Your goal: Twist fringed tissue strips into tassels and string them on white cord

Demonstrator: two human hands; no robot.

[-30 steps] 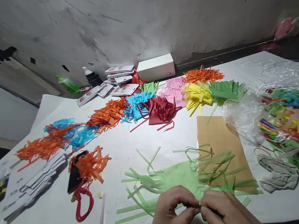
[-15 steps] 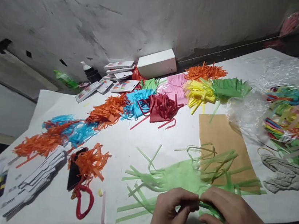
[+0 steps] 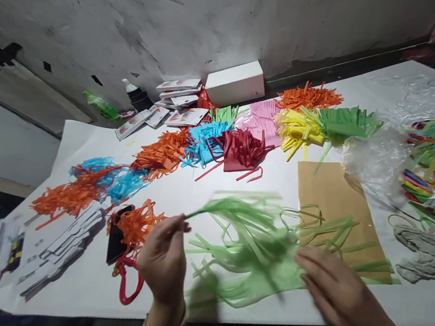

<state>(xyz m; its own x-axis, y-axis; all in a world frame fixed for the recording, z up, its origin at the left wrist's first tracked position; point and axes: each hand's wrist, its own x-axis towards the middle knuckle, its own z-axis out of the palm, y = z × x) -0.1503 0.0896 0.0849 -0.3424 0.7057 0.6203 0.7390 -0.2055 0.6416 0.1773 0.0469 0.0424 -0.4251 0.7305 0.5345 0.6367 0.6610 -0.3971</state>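
Observation:
My left hand is closed in a pinch on the thin twisted end of a light green tissue paper tassel. The tassel's strips trail off to the right, smeared by motion. Below it, a fringed sheet of light green tissue paper lies on the white-covered table. My right hand is beside this sheet's right part, its fingers stretched out and slightly blurred. Whether its fingertips touch the sheet I cannot tell.
A brown envelope lies under some green strips. Fringed tassels in dark red, yellow and orange lie behind. At left are a black phone and stacked white packets. Clear plastic sits at right.
My hands were together over the green paper; now they are apart. My left hand has moved left and up, drawing the tassel out. The right hand has shifted slightly up.

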